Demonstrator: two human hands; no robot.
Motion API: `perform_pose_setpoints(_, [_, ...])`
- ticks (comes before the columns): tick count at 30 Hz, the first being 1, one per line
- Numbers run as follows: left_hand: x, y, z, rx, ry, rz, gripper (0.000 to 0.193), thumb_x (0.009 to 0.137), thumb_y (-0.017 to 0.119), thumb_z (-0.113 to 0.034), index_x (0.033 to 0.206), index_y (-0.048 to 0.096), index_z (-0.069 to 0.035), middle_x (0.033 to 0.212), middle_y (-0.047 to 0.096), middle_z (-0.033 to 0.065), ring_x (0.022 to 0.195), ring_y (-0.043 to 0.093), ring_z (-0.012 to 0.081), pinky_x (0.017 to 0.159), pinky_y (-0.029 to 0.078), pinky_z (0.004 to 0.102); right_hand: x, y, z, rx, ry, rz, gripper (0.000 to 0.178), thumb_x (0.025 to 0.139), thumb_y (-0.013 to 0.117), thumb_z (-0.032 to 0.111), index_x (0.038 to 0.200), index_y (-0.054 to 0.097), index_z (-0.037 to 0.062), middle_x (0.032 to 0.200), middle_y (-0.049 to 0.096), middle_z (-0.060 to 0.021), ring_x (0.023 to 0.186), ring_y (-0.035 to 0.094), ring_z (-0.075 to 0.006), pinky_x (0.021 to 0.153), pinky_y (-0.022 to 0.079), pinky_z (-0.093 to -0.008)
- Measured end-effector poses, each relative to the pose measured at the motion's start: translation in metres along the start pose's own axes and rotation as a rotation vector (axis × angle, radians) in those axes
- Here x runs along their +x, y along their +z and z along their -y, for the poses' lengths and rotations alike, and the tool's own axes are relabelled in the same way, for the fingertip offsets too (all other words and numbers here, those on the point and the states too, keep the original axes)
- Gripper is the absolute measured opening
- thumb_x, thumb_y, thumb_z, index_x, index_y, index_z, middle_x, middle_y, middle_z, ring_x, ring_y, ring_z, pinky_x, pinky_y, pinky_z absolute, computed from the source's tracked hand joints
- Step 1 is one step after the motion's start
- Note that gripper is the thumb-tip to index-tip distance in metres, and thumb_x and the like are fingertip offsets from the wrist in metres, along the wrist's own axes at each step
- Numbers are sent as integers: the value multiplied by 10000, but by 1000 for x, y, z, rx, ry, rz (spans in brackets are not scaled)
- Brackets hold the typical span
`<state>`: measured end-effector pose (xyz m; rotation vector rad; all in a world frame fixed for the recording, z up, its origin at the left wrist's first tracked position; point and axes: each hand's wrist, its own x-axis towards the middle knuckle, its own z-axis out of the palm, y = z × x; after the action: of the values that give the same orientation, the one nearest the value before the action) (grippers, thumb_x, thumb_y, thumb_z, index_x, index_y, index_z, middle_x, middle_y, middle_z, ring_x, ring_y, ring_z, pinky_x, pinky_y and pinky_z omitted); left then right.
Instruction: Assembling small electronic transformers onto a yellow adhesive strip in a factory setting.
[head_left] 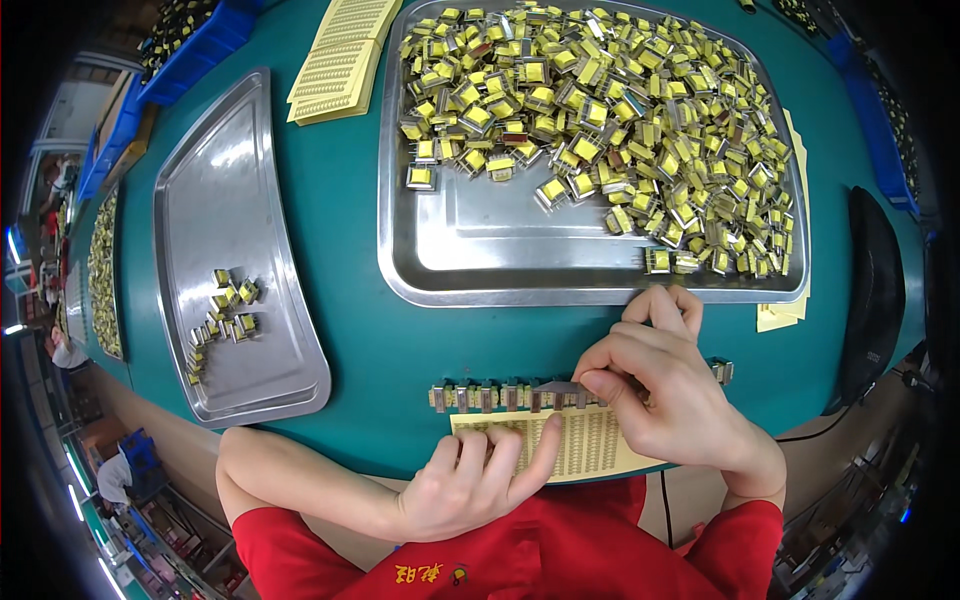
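A row of small transformers with yellow winding stands on the green table near its front edge. Just in front of the row lies a yellow sheet of small printed labels. My left hand rests over that sheet with fingers apart, holding nothing; its index fingertip is close to the row's front. My right hand is closed in a pinch over the row, thumb against index finger. A thin grey pointed piece sticks out from this pinch across the transformers' tops; its kind is unclear. The right hand hides part of the row.
A large metal tray heaped with transformers is beyond my hands. At left, a smaller metal tray holds several more. More yellow sheets lie between the trays at the back. A black curved object stands at right; blue bins line the far edge.
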<state>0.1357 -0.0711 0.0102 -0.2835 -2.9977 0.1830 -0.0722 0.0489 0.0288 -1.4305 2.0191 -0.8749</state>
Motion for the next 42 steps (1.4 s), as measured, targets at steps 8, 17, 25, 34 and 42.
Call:
perform_pose_setpoints(8, [-1,0,1,-15,5,1,524,808,557,-153,1329,579,-104,734,434,23,555,422,116,473,338,223,0,1,1,0,13,2,17,824,683,87,808,676,86,676,551,9,844,450,-216,937,272,-401])
perform_pose_setpoints(17, [8,-5,2,-38,-47,15,575,746,586,-114,1317,633,-65,663,331,-18,535,377,96,467,287,237,0,0,-1,-9,13,-9,23,821,689,87,804,675,90,680,554,7,850,456,-217,943,270,-404])
perform_pose_setpoints(25, [6,-4,3,-34,-34,9,596,738,583,-117,1329,620,-47,670,353,-17,545,392,95,474,292,236,0,3,1,-25,12,-16,27,827,688,86,810,667,89,682,541,1,849,455,-223,944,270,-409])
perform_pose_setpoints(34, [6,-4,3,-33,-27,12,597,738,590,-116,1330,616,-44,674,356,-16,548,400,95,467,296,234,0,2,1,-29,3,-14,36,834,682,75,812,655,85,695,541,-4,844,457,-224,934,281,-404])
perform_pose_setpoints(42, [8,-6,3,-44,-32,26,605,733,591,-117,1332,613,-41,666,354,-18,542,399,94,464,299,233,0,-1,0,0,14,-29,41,832,668,47,824,645,80,747,574,-9,845,468,-227,922,301,-379])
